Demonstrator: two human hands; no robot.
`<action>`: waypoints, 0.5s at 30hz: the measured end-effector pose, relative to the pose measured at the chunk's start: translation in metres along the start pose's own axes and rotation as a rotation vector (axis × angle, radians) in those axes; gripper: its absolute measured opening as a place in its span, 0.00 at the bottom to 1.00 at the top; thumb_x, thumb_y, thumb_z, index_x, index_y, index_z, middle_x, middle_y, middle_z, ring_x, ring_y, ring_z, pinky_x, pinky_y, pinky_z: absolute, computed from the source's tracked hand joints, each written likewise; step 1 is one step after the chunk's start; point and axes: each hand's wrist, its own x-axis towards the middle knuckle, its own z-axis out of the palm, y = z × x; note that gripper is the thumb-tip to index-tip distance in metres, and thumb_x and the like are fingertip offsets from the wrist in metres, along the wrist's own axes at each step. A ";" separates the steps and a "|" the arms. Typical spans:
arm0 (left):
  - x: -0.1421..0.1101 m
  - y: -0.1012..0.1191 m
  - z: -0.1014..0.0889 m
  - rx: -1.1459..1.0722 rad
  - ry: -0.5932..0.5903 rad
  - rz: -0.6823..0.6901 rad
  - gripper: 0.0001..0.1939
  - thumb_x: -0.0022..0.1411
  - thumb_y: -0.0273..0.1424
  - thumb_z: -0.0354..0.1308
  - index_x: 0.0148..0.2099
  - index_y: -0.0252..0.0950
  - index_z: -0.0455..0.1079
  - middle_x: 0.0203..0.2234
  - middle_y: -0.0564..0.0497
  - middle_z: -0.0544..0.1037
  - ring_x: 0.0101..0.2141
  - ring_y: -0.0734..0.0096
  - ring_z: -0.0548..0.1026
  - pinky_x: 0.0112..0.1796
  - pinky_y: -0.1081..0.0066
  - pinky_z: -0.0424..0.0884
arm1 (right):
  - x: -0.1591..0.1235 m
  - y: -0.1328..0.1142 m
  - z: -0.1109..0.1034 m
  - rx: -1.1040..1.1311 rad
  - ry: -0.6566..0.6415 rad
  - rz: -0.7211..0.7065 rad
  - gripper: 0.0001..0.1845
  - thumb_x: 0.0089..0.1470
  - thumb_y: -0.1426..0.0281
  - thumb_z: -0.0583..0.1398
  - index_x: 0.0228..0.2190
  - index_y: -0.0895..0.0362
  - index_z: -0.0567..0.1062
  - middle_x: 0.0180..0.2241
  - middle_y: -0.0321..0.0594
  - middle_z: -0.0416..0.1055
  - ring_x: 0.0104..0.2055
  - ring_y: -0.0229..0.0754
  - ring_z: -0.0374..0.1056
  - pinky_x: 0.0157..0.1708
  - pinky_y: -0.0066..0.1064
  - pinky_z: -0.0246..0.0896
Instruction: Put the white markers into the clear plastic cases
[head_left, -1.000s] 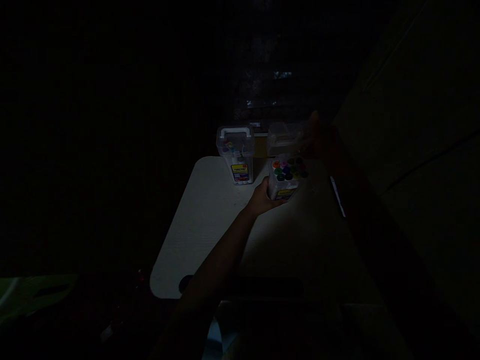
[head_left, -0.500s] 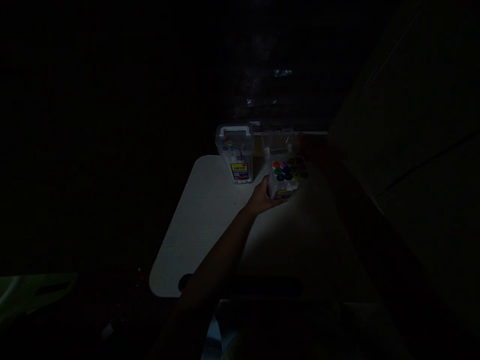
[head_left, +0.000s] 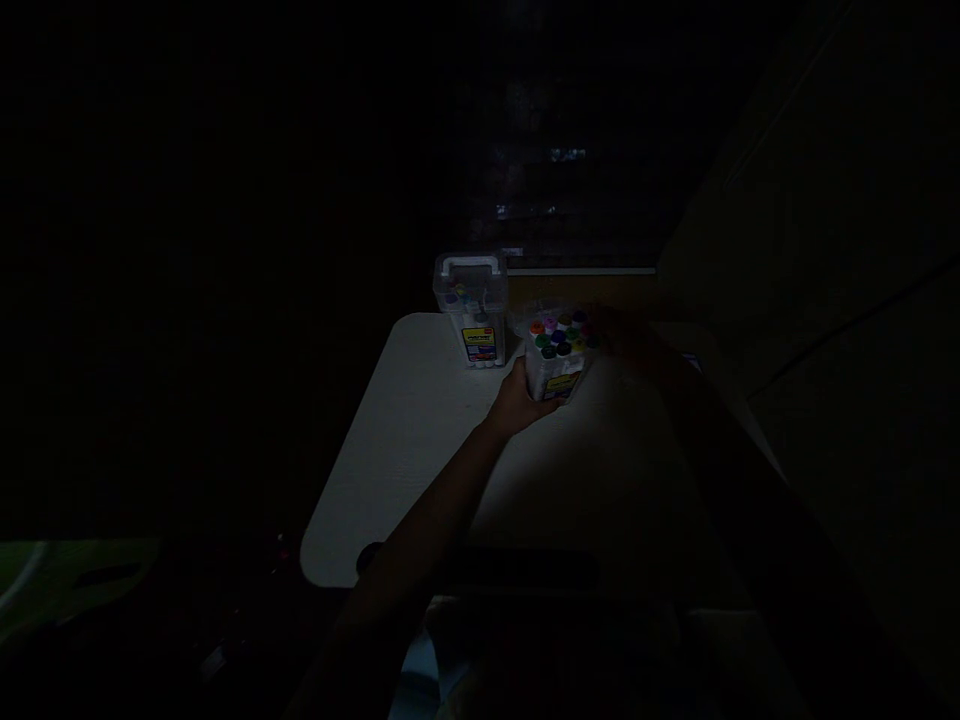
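A clear plastic marker box [head_left: 553, 383] stands open, with several markers [head_left: 564, 336] upright inside and their coloured caps facing up. My left hand [head_left: 517, 398] is closed around the box's near left side. Its clear lid [head_left: 529, 315] hangs back behind the caps, hard to make out. Beside the box's right edge is my right hand [head_left: 630, 338], in deep shadow; its fingers cannot be made out. Left of these, a second clear marker box [head_left: 480, 342] stands with its lid on and a white handle on top.
A pale table [head_left: 390, 450] with rounded corners lies under both boxes, with a dark slot [head_left: 525, 567] along its near edge. Behind it rises a dark, shiny surface [head_left: 525, 150]. Something green [head_left: 75, 570] shows at lower left. The room is very dark.
The box's lid has swung back and down behind it, baring the caps. The box has tipped more upright and shifted slightly left, still in my left hand. My right hand has moved slightly lower.
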 end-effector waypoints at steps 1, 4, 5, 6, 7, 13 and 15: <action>-0.003 0.002 -0.004 0.010 0.009 0.012 0.42 0.42 0.39 0.71 0.56 0.34 0.57 0.49 0.40 0.72 0.50 0.51 0.73 0.50 0.52 0.71 | -0.002 -0.004 0.000 0.039 -0.003 0.013 0.29 0.62 0.49 0.47 0.48 0.56 0.75 0.46 0.45 0.77 0.50 0.46 0.73 0.53 0.41 0.67; -0.016 0.008 -0.021 0.114 0.069 0.063 0.41 0.43 0.37 0.70 0.57 0.34 0.59 0.49 0.41 0.72 0.49 0.51 0.73 0.48 0.53 0.72 | -0.008 -0.014 0.004 0.176 -0.045 0.061 0.32 0.60 0.47 0.48 0.54 0.53 0.71 0.54 0.44 0.72 0.56 0.46 0.69 0.57 0.44 0.63; -0.021 0.009 -0.027 0.171 0.109 0.078 0.41 0.42 0.37 0.71 0.57 0.34 0.60 0.49 0.41 0.72 0.49 0.51 0.73 0.48 0.53 0.72 | -0.010 -0.017 0.006 0.197 -0.063 0.064 0.32 0.59 0.46 0.51 0.55 0.52 0.71 0.55 0.44 0.71 0.56 0.47 0.68 0.57 0.44 0.63; -0.027 0.011 -0.033 0.222 0.138 0.095 0.41 0.41 0.37 0.71 0.57 0.35 0.61 0.48 0.41 0.72 0.48 0.51 0.73 0.48 0.53 0.72 | -0.013 -0.020 0.009 0.202 -0.083 0.062 0.33 0.57 0.45 0.53 0.55 0.51 0.70 0.55 0.44 0.71 0.56 0.48 0.68 0.56 0.45 0.64; -0.032 0.013 -0.039 0.263 0.155 0.112 0.40 0.42 0.37 0.71 0.56 0.35 0.62 0.48 0.42 0.72 0.48 0.52 0.73 0.48 0.54 0.72 | -0.016 -0.022 0.011 0.208 -0.102 0.063 0.33 0.56 0.46 0.55 0.56 0.51 0.69 0.54 0.45 0.71 0.55 0.49 0.69 0.54 0.45 0.65; -0.055 0.021 -0.063 0.528 0.234 0.158 0.32 0.45 0.37 0.70 0.52 0.38 0.66 0.44 0.44 0.75 0.46 0.54 0.73 0.44 0.58 0.73 | -0.028 -0.029 0.022 0.180 -0.182 0.058 0.40 0.48 0.55 0.65 0.61 0.51 0.63 0.55 0.45 0.70 0.54 0.51 0.70 0.53 0.47 0.67; -0.056 0.022 -0.068 0.615 0.242 0.170 0.31 0.46 0.38 0.70 0.52 0.37 0.67 0.44 0.43 0.75 0.46 0.53 0.73 0.43 0.57 0.73 | -0.029 -0.026 0.023 0.198 -0.218 0.069 0.42 0.46 0.58 0.66 0.61 0.51 0.62 0.54 0.46 0.71 0.52 0.52 0.71 0.51 0.47 0.68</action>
